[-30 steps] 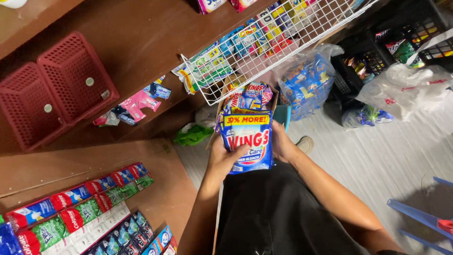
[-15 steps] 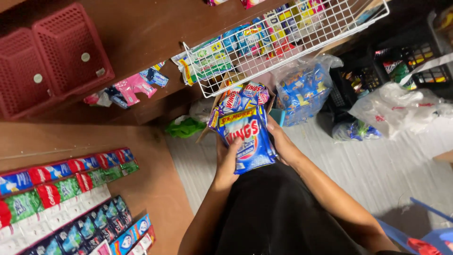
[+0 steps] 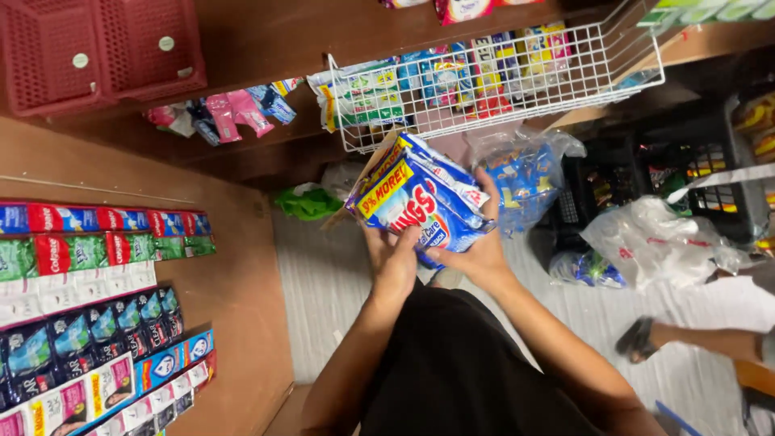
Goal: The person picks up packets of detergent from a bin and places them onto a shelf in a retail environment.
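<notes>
Partly hidden: blue sachet bundle [image 3: 420,206] behind left hand [image 3: 393,260], right hand [image 3: 476,254].

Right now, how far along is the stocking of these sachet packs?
Done: the white wire basket already holds rows of packets. In hand: left hand and right hand grip a stack of blue sachet packs just below the basket. Left: that stack, and a clear bag of blue packs on the floor.

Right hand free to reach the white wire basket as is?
Probably not as is: the right hand grips the blue sachet bundle together with the left hand. The wire basket hangs just beyond the bundle, with nothing between.
</notes>
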